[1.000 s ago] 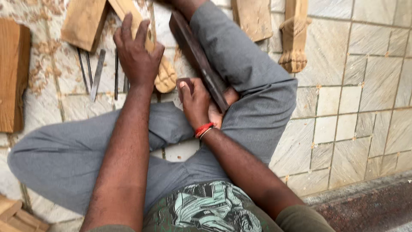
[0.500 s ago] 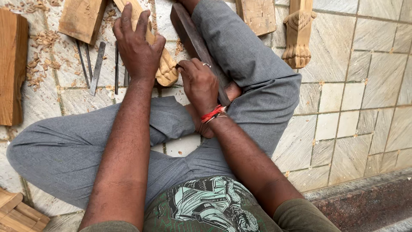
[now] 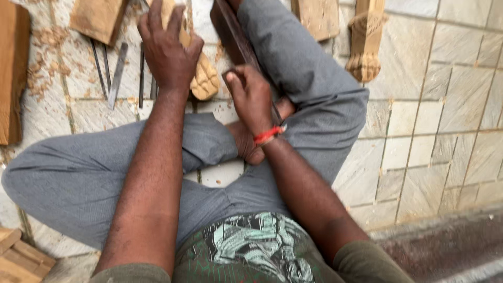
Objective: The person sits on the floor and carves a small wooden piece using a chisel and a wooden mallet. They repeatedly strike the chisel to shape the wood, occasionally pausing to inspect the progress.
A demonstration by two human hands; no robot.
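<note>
Wooden carving (image 3: 201,78) under left hand (image 3: 167,50), chisels (image 3: 118,68) beside

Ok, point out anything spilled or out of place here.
Wood shavings lie scattered over the tiled floor at upper left, beside the row of chisels. Nothing else stands out; the left hand rests on a carved wooden piece.

Floor (image 3: 445,131) of pale stone tiles with dark joints, daylight even. Wood shavings (image 3: 44,57) scattered upper left. Darker rough strip (image 3: 450,246) along lower right edge. Wooden blocks (image 3: 97,18) and plank (image 3: 13,73) lying on tiles at top and left.
</note>
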